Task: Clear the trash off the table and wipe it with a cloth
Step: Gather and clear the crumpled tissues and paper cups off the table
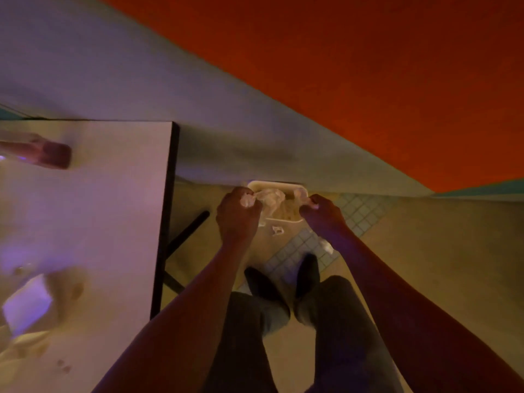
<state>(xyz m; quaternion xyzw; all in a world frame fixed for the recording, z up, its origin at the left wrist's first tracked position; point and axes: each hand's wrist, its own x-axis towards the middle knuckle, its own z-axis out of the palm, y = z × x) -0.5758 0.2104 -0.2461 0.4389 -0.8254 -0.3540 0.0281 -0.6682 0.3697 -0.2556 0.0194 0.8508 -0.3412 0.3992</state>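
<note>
White crumpled paper trash sat heaped in a pale bin down on the floor, right between the two sets of fingers and well off the table. Left hand had its fingers curled tight round a wad of tissue at the bin's near-left rim; right hand pinched another scrap at the opposite rim. Both were gripping, neither relaxed. Whether they held loose paper or the edges of a liner, the blur would not say. Risk, as I judged it: let go too far out and the scraps miss the opening, and two bits already lay on the floor just nearer than the fingers, one below the bin, one on the tiles. Feet in dark shoes stood nearer still. Out left of the fingers, the table carried a blurred bottle-like thing, smeared clutter and stains, so wiping was yet to come.
</note>
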